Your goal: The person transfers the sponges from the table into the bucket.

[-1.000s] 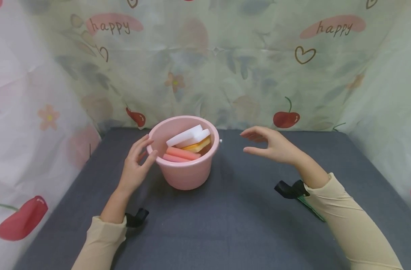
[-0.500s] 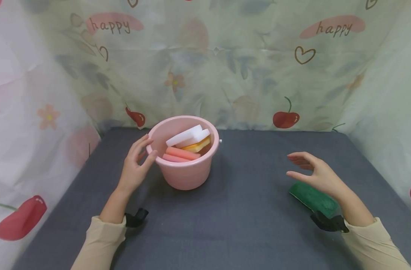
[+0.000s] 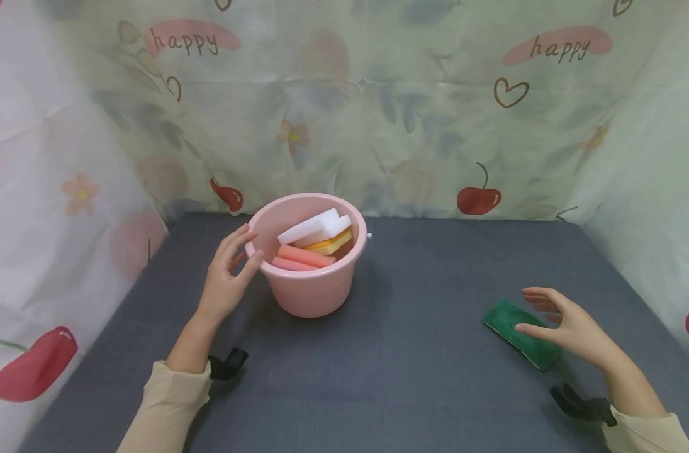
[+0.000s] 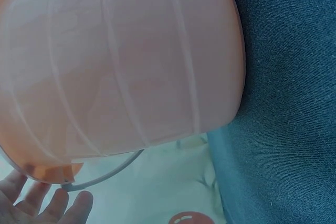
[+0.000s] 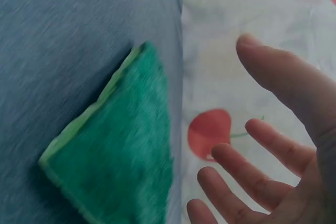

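Observation:
A pink bucket (image 3: 313, 292) stands on the dark cloth left of centre. My left hand (image 3: 222, 286) rests its fingertips at the left side of the bucket's rim, with the fingers loosely bent. In the left wrist view, fingertips (image 4: 79, 208) show beside the rim and the grey bail handle (image 4: 105, 176). On the right lies a green sponge (image 3: 508, 324), a fuzzy flat block with a paler edge. My right hand (image 3: 576, 330) hovers over its right end, thumb and fingers apart, holding nothing. In the right wrist view the sponge (image 5: 121, 140) lies apart from the fingers.
Inside the bucket lie white blocks (image 3: 310, 228), a yellow piece (image 3: 333, 242) and pink-orange pieces (image 3: 306, 256). Dark cloth (image 3: 406, 377) covers the table. A printed curtain (image 3: 378, 145) hangs behind and along both sides.
My right hand has moved right and towards me, away from the bucket's side to above the green sponge, which has come into fuller view. The left hand and bucket have stayed put.

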A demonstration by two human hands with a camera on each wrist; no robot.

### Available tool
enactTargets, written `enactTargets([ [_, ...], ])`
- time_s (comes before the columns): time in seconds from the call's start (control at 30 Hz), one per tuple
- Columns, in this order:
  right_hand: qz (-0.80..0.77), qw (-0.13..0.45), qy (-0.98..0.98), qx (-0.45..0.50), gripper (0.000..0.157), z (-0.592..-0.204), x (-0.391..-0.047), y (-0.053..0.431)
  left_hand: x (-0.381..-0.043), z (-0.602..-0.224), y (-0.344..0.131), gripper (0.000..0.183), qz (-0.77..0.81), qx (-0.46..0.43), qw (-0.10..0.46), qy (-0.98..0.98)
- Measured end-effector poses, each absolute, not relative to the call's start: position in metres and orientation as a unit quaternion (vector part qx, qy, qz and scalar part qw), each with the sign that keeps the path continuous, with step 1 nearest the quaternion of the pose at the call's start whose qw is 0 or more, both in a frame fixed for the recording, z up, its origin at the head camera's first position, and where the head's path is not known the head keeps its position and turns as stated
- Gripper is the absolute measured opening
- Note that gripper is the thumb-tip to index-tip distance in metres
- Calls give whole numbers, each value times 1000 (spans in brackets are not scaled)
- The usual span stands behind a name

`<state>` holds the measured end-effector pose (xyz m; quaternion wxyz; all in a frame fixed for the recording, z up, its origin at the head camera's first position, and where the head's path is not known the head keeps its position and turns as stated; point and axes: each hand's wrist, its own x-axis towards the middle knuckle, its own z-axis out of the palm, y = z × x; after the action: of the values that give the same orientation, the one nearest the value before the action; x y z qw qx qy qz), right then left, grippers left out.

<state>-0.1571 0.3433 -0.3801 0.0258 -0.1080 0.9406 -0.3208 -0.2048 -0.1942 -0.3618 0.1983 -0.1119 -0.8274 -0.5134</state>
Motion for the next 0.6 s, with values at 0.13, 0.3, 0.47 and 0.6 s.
enactTargets([
  [0.13,-323,46,940,-98,77,-387,-153,353,-205,-362,-194,43,-512,-114,201,-827],
  [0.3,-324,66,939,-96,84,-397,-153,358,-205,-361,-195,43,-513,-115,200,-827],
  [0.47,-315,74,940,-105,92,-405,-155,357,-204,-360,-194,43,-514,-110,195,-828],
  [0.6,-296,74,945,-120,99,-407,-157,356,-204,-360,-194,43,-516,-109,194,-827],
])
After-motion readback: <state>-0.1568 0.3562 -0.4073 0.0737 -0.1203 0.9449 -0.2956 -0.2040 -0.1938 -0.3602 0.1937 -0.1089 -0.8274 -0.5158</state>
